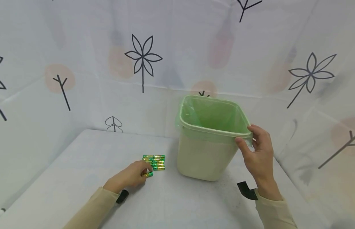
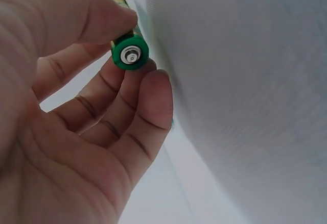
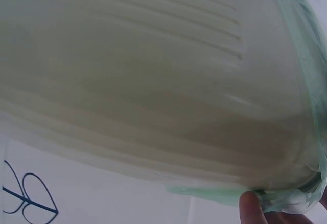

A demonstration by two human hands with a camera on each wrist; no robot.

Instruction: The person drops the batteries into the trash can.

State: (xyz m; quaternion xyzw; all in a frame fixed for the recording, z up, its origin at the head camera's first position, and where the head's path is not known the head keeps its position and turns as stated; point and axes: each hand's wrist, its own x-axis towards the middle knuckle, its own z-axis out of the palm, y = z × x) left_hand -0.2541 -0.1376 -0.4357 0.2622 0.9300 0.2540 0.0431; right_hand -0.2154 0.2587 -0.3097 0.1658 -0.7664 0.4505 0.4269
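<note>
two half-closed hands round battery, bin rim

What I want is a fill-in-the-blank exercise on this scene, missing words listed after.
1. The left hand pinches a single ____.
2. The hand at the rim of the bin is the person's ____ one.
3. The bin's plastic liner is colored ____.
4. In the head view, the grouped batteries lie to the ____ of the bin.

Missing words: battery; right; green; left.

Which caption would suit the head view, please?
Left fingers pinch a battery near more batteries; right fingers hold a lined bin.
</note>
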